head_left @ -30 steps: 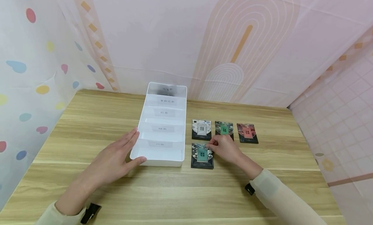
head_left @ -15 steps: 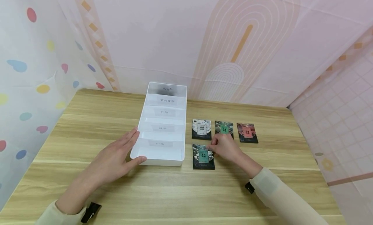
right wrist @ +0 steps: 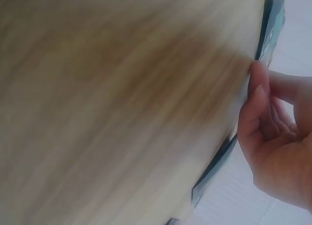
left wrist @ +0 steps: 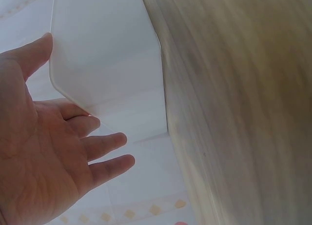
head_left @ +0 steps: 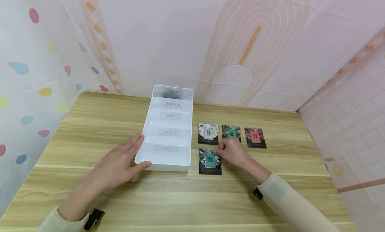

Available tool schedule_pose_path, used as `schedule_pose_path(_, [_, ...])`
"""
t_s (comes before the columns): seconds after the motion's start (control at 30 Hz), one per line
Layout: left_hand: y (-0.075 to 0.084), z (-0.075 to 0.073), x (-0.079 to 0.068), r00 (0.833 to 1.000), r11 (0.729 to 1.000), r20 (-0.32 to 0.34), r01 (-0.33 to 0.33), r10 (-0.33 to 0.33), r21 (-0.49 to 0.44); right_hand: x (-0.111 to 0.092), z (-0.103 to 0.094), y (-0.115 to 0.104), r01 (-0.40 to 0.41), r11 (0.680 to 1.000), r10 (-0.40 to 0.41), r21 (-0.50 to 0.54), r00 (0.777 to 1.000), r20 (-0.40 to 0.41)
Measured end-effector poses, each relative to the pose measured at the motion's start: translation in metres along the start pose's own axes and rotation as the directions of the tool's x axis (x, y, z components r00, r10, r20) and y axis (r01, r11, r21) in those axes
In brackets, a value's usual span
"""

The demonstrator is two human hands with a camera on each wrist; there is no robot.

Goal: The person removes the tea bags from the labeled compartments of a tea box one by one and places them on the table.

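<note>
In the head view, my right hand (head_left: 234,153) pinches the top right edge of a dark tea sachet (head_left: 210,162) with a teal label, lying flat on the table. The right wrist view shows that hand's (right wrist: 278,132) thumb and finger meeting at the sachet's edge (right wrist: 271,25). My left hand (head_left: 115,163) rests against the near left corner of a white divided box (head_left: 175,168), its thumb on the front rim and its fingers along the side. From the left wrist, this hand's (left wrist: 53,142) fingers look extended beside the box wall (left wrist: 112,64).
Behind the held sachet lie a white-labelled sachet (head_left: 208,134), a green-labelled sachet (head_left: 231,132) partly covered by my right hand, and a red-labelled sachet (head_left: 255,137). The box has several labelled compartments. Patterned cloth (head_left: 168,41) hangs behind the wooden table (head_left: 180,202).
The teal-labelled sachet has slid slightly to the right under my right hand's pinch. My left hand and the box have stayed nearly still.
</note>
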State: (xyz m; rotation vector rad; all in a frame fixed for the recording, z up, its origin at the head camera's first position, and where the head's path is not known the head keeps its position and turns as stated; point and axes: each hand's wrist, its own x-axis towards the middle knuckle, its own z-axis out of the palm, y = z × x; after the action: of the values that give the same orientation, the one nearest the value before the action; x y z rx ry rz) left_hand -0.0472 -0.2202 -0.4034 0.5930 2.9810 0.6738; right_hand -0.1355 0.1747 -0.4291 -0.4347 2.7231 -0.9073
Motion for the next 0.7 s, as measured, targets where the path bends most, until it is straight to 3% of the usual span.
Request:
schedule_pose_path(0.2, [0.000,0.001,0.000,1.000,1.000,0.009,0.007,-0.007,0.001,0.000,-0.005,-0.001,0.013,0.999,-0.013,0.039,1.000,0.001])
schedule_pose_path(0.7, [-0.001,0.001,0.000,1.000,1.000,0.000,0.004,-0.004,0.001,0.004,-0.032,-0.024,0.142,0.988,-0.137,0.053,0.986,-0.096])
